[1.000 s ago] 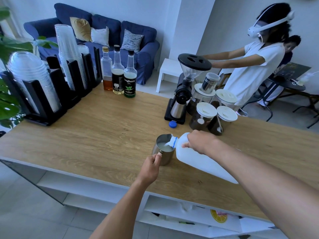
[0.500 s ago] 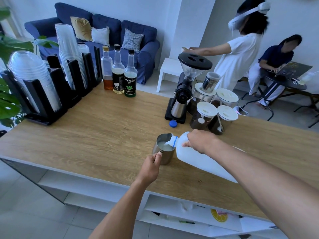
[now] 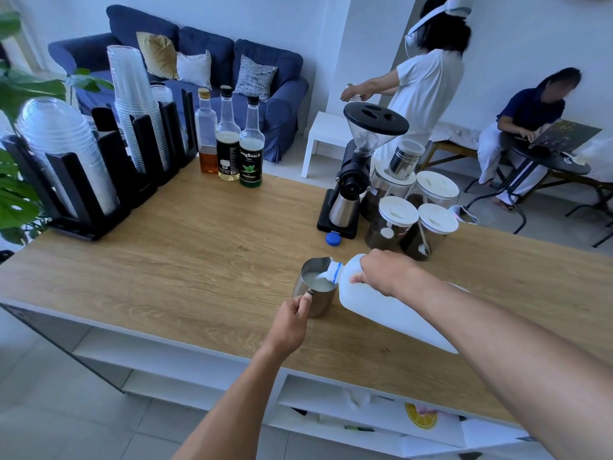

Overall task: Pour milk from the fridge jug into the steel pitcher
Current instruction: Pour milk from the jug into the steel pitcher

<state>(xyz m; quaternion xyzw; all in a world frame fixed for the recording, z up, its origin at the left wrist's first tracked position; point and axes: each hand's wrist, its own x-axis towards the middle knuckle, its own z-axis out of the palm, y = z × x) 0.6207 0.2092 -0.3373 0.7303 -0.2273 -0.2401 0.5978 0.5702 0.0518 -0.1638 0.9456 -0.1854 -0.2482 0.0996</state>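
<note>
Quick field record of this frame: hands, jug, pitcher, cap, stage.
left hand: grips pitcher handle
right hand: grips jug at its handle
jug: tilted, mouth over pitcher rim
pitcher: on counter, milk inside
cap: blue, off, on counter beside grinder
stage: pour under way

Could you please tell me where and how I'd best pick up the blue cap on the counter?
Probably pinch the blue cap by its rim from straight above: it lies flat and low on the counter, with the grinder base close behind it.
</note>
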